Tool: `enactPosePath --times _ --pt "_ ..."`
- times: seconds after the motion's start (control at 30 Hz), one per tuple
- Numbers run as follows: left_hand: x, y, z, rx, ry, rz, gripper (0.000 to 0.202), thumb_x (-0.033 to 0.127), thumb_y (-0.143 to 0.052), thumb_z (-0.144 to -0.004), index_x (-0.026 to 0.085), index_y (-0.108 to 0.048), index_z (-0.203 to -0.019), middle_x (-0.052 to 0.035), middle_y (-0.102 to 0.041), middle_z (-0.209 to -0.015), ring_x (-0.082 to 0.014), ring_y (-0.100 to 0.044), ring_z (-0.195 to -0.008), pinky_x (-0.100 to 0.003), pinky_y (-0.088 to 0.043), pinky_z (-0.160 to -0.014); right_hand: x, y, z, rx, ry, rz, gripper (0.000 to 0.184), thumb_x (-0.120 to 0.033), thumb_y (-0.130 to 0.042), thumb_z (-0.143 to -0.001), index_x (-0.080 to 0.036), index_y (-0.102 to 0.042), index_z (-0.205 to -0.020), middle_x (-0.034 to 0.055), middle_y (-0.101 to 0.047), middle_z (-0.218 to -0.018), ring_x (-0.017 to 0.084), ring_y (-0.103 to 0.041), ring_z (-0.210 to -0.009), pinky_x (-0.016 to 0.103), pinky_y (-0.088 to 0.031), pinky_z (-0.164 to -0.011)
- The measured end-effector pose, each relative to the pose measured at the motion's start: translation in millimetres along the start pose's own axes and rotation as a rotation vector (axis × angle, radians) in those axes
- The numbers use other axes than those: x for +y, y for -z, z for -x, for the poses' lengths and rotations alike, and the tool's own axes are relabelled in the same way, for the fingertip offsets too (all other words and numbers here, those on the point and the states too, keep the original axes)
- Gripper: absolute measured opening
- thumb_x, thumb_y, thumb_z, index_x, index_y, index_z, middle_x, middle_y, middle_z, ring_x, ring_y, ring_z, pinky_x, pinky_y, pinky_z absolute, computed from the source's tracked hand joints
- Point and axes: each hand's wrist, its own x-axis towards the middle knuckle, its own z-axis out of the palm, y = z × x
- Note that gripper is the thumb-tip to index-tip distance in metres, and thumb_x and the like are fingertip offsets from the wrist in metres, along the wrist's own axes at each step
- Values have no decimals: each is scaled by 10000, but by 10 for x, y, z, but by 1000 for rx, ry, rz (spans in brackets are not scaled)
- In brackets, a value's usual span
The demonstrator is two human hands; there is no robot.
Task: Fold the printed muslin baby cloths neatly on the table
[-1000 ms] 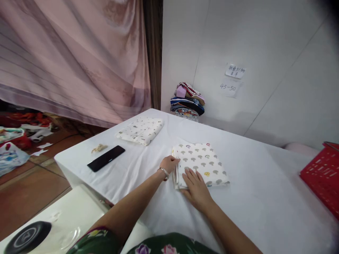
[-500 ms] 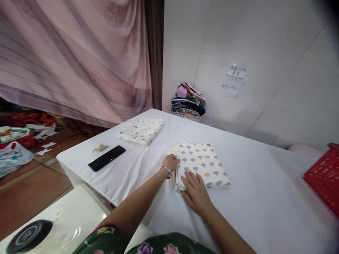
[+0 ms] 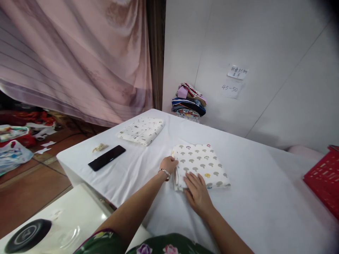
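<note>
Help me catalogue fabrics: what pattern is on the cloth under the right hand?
Mostly grey mushroom shapes on white cloth; head view.

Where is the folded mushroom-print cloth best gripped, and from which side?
Probably at the left edge of the mushroom-print cloth, coming from the left: stacked layers show there, giving something to pinch, while the rest lies flat on the table. The left hand is at that edge; the right hand rests on top.

Mushroom-print cloth: white, grey motifs, yellow and red accents. From it: second cloth, ten o'clock, white, dark motifs; phone, nine o'clock, black; basket, three o'clock, red; curtain, eleven o'clock, pink.
</note>
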Motion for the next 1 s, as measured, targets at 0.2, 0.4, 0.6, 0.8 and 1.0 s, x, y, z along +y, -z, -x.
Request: enactPosePath --times 0.2,0.4,0.6,0.8,1.0 --pt "198 -11 143 -5 -87 -19 121 299 -565 -712 198 -591 -651 12 -603 -650 -128 -524 -613 -223 -340 -559 -3 -14 5 4 -7 -13 420 -202 -441 -859 -168 -447 -1277 107 -503 -1285 246 -377 -1244 487 -284 -1018" --pt "259 -32 320 -25 -246 21 243 304 -449 -812 204 -623 -676 2 -624 -694 -122 -540 -645 -215 -361 -595 12 -18 16 -9 -7 -10 426 -202 -436 -863 -173 -440 -1287 105 -492 -1298 246 -377 -1246 483 -283 -1020" --pt "201 -46 358 -38 -327 46 208 294 -478 -790 196 -591 -646 17 -573 -634 -111 -510 -618 -208 -357 -599 12 -12 7 -18 -15 -11 425 -199 -435 -861 -179 -447 -1286 106 -502 -1286 240 -381 -1244 477 -287 -1019" --pt "101 -71 294 20 -151 148 140 227 -518 -708 179 -530 -577 50 -489 -542 -95 -451 -555 -202 -333 -553 2 9 2 -38 -24 -11 418 -206 -433 -865 -170 -450 -1281 103 -498 -1290 239 -378 -1245 476 -287 -1019" --pt "-21 -86 253 19 -34 208 92 184 -490 -700 166 -577 -674 32 -572 -615 -106 -522 -611 -190 -375 -559 14 6 6 -52 -16 -12 421 -194 -418 -866 -167 -439 -1285 101 -471 -1317 236 -352 -1262 470 -272 -1028"
